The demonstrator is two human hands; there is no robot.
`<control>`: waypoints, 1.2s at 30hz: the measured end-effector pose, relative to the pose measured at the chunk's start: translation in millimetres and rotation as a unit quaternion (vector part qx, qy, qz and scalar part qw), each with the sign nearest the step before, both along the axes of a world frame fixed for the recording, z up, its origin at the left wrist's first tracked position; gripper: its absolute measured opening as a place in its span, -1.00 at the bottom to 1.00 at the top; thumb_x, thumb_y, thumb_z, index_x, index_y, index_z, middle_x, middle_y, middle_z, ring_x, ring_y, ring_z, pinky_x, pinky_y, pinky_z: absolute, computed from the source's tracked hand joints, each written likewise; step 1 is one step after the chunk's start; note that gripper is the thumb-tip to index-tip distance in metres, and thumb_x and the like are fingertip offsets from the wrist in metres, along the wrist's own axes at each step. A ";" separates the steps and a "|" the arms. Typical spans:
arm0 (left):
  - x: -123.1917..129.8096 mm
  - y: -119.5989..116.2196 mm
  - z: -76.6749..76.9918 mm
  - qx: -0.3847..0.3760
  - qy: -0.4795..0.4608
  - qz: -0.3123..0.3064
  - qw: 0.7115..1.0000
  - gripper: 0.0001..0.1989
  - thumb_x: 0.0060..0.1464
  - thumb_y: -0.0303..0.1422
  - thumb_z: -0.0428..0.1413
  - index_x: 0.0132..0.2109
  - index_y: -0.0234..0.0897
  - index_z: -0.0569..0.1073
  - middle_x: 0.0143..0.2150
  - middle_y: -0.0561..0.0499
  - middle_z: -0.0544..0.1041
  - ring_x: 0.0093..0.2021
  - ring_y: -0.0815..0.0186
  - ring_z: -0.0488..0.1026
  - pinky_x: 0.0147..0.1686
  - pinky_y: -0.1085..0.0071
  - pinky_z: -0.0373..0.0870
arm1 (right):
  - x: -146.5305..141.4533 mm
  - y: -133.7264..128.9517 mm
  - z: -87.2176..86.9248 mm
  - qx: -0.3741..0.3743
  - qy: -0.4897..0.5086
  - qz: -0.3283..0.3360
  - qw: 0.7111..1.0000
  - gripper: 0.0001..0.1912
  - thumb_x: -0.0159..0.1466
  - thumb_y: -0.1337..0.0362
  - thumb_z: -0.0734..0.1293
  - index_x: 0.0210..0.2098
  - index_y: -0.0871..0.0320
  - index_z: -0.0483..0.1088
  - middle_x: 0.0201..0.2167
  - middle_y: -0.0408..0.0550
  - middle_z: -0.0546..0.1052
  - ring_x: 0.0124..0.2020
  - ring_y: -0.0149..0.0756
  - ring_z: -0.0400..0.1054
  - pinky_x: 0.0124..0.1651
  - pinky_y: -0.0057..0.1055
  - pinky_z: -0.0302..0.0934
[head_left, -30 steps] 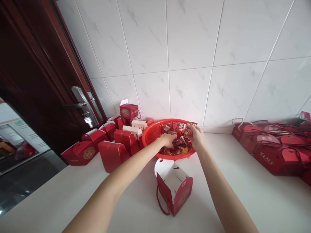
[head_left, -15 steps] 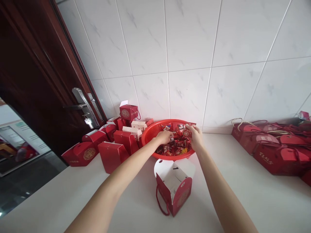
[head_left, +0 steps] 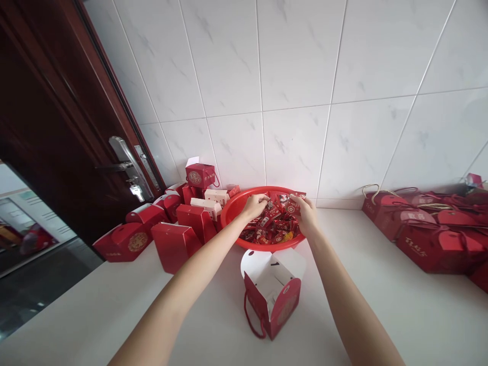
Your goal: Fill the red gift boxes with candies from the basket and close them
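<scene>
A red plastic basket (head_left: 232, 218) of red-wrapped candies (head_left: 267, 231) stands against the wall. Over its left part is my left hand (head_left: 254, 206), fingers closed on a small wrapped candy (head_left: 271, 207). At the basket's right side, my right hand (head_left: 308, 216) grips red candy packets (head_left: 293, 204) with gold-white print; how many, I cannot tell. In front of the basket sits an opened red gift box (head_left: 284, 305), white inside, its flaps up and a red cord handle hanging at the left. Something pale lies in its bottom.
Several red boxes (head_left: 173, 246) stand at the left, with a small corded box (head_left: 200, 175) on top. More red boxes with cords (head_left: 430, 249) are piled at the right. A dark door (head_left: 57, 101) with keys (head_left: 136, 190) borders the white table (head_left: 213, 325) at the left.
My left hand has risen from among the candies with a wrapped candy between its fingers. My right hand keeps its packets at nearly the same spot.
</scene>
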State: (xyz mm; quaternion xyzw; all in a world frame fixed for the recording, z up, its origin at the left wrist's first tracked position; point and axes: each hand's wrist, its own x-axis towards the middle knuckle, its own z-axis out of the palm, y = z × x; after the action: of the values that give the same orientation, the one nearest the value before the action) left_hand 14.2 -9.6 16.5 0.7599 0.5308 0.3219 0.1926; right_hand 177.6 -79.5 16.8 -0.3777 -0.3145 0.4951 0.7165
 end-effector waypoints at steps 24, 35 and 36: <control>8.0 -16.0 -4.5 -0.183 0.321 -0.144 0.918 -0.64 -0.27 -0.33 0.34 -0.19 -0.12 0.66 -0.18 -0.05 0.66 -0.16 0.05 0.56 -0.21 0.33 0.41 | 0.6 1.0 -1.4 -0.024 -0.031 0.002 0.999 -0.80 -0.09 0.17 0.49 -0.50 0.06 0.46 -0.54 -0.17 0.57 -0.46 -0.24 0.47 -0.51 -0.41 0.23; -6.2 -3.6 -2.8 -0.107 0.068 -0.055 0.990 -0.94 -0.13 -0.39 0.29 -0.40 -0.22 0.63 -0.40 0.03 0.60 -0.30 0.21 0.52 -0.28 0.39 0.39 | 0.7 0.9 -2.9 0.012 -0.023 0.035 0.999 -0.82 -0.05 0.17 0.49 -0.55 0.08 0.46 -0.59 -0.17 0.53 -0.52 -0.30 0.39 -0.41 -0.38 0.31; -6.3 -1.7 -2.8 -0.093 0.040 -0.046 0.994 -0.94 -0.07 -0.38 0.27 -0.37 -0.24 0.64 -0.37 0.01 0.61 -0.28 0.23 0.52 -0.25 0.39 0.40 | 0.8 1.0 -2.7 0.014 -0.022 0.037 0.999 -0.83 -0.06 0.17 0.49 -0.56 0.09 0.46 -0.59 -0.16 0.54 -0.52 -0.31 0.39 -0.40 -0.38 0.31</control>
State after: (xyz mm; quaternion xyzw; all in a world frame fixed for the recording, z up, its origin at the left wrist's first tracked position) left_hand 7.9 -11.3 13.7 0.7747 0.5301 0.2311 0.2559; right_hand 178.4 -78.5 14.0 -0.3666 -0.3508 0.5084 0.6958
